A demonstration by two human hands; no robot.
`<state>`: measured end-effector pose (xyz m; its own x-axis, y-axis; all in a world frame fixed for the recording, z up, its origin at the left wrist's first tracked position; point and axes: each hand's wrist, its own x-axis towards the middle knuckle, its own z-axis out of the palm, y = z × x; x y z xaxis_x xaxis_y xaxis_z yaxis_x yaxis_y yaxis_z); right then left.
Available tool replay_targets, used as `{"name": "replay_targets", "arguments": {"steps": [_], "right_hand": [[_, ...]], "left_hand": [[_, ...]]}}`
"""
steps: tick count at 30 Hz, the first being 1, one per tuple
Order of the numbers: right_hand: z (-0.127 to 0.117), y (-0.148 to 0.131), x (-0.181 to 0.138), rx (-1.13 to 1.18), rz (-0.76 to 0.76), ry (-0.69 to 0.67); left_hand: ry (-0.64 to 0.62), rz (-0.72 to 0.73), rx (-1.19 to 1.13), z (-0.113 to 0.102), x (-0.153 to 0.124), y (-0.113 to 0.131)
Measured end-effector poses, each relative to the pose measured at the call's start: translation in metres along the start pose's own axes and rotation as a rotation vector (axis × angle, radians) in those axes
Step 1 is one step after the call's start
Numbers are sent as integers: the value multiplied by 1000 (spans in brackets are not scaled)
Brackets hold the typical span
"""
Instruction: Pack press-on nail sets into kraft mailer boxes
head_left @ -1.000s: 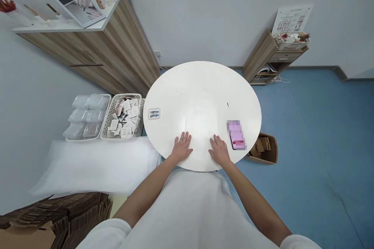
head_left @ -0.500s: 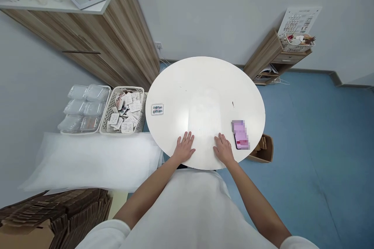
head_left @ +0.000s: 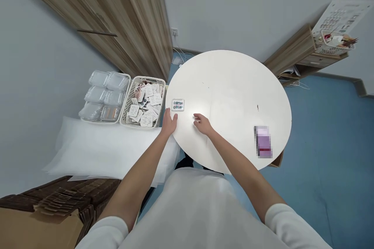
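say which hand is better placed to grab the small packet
Left, probably: the left hand lies just short of the small packet, fingertips almost at it; the right hand is farther off to the side.

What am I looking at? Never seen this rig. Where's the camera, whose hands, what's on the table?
No machine: a person works bare-handed; the single camera sits on their head, looking forward and down, so the arms enter from the bottom. The left hand lies open at the rim of the round white table, right beside a small card; whether it touches the card, I cannot tell. The right hand rests on the tabletop. Neither holds anything. A blurred pink item lies near the right rim; a basket of small packets stands left of the table.
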<state>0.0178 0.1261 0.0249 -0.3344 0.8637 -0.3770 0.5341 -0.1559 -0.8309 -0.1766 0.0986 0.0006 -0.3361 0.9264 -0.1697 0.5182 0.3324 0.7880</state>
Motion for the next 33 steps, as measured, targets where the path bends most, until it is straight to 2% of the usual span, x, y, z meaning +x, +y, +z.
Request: {"name": "replay_targets", "arguments": {"steps": [4, 7, 12, 16, 20, 25, 28, 33], "right_hand": [[24, -14, 37, 189, 53, -11], [34, -19, 52, 221, 49, -25], [47, -23, 64, 209, 16, -52], [47, -21, 61, 228, 52, -28], [36, -14, 49, 276, 79, 3], [12, -4, 25, 306, 52, 93], [-4, 6, 4, 281, 40, 202], [-38, 34, -44, 215, 70, 443]], "left_hand": [[-32, -179, -283, -7, 29, -6], [-40, -283, -432, -5, 39, -7], [-67, -300, -501, -2, 42, -7], [-63, -280, -525, -1, 37, -3], [-79, -247, -541, 5, 28, 7], [-95, -190, -538, 24, 9, 25], [-120, -135, -536, 37, -11, 38], [-260, -44, -518, 71, -57, 63]]}}
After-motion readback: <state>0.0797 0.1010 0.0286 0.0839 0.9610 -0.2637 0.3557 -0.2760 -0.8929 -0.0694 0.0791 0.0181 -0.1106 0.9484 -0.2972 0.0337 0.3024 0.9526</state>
